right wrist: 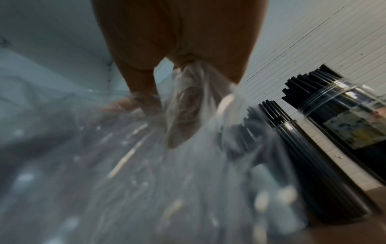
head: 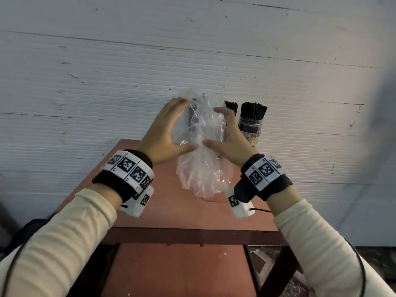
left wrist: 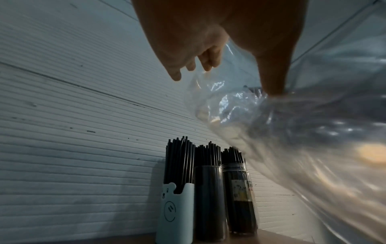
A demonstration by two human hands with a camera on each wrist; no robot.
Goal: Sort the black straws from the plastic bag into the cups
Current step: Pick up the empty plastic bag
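Nearest you, both forearms in cream sleeves (head: 70,228) reach forward over a reddish-brown table (head: 171,215), each wrist wrapped in a black band with black-and-white marker tiles (head: 128,168). Your left hand (head: 162,131) and right hand (head: 227,138) hold a clear plastic bag (head: 203,174) between them, above the tabletop. The left thumb presses the bag's gathered middle while the left fingers (head: 177,101) lie fairly straight against its upper part. Your right hand curls round the bag, thumb meeting the film beside the left thumb; the right wrist view shows plastic bunched in that palm. The bag's lower half hangs loose and crumpled; whether it touches the table is hard to tell. No straws can be made out inside it, though the film is blurred and glary in both wrist views.

Beyond the bag, at the table's far edge against the ribbed white wall (head: 107,71), stand three cups packed with upright black straws (left wrist: 177,158): a pale blue bear-face cup (left wrist: 175,213), a dark clear cup (left wrist: 208,198) and a clear labelled jar (left wrist: 240,198). From your head view the bag hides the bear cup entirely and most of the middle one.
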